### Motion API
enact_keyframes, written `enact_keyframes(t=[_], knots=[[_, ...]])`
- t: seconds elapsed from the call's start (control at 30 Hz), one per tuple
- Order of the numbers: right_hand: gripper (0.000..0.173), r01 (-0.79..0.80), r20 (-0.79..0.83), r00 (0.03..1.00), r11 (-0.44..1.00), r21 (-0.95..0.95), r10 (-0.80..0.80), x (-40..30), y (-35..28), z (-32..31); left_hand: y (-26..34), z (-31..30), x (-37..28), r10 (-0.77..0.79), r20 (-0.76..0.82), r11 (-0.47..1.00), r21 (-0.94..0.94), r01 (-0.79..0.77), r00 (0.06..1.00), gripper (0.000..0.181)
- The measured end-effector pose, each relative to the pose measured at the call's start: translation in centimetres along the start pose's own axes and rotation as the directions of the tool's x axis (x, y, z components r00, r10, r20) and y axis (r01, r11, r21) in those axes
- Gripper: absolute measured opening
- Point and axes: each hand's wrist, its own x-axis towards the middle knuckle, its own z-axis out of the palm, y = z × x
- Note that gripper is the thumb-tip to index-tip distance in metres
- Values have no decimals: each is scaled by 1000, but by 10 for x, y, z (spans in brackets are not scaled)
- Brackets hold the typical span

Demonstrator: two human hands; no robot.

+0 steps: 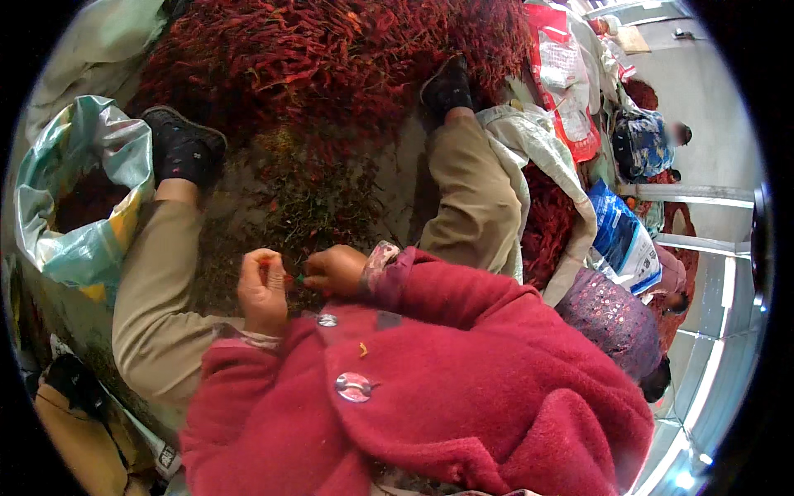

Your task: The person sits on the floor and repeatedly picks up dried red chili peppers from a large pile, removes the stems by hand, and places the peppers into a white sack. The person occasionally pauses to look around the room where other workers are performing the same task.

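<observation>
My left hand (263, 288) is raised in front of the red coat, its thumb and fingers closed on a small red chili pepper that shows only partly. My right hand (338, 270) is just to its right, fingertips bent toward the left hand at a small green bit, which looks like a stem. Between the two hands lies a little gap with blurred red bits. Beyond my feet spreads a large pile of red chili peppers (310, 56). Loose stems and debris (322, 198) cover the ground between my legs.
An open, shiny woven sack (74, 260) stands by my left foot. Right of my right leg, a white sack (574, 248) holds red chilies. Red-white (561, 80) and blue-white bags (620, 232) lie farther right, near several people, one in purple patterned clothing (611, 316).
</observation>
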Motion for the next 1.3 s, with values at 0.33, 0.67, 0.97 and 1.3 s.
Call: enact_keyframes(t=[0.33, 0.67, 0.97, 1.3], knots=[[26, -127, -328, 944, 948, -292, 25, 31, 120, -29, -10, -4, 17, -304, 69, 948, -78, 309, 950, 13], [19, -192, -372, 928, 870, -454, 11, 53, 151, -33, -27, -5, 20, -492, 248, 811, -218, 543, 834, 14], [22, 81, -100, 992, 995, 63, -74, -2, 19, -24, -31, -1, 11, -462, 379, 812, -182, 554, 802, 21], [24, -155, -369, 926, 969, -194, 74, 10, 109, -33, -28, -2, 6, -460, 361, 818, -184, 546, 811, 17]])
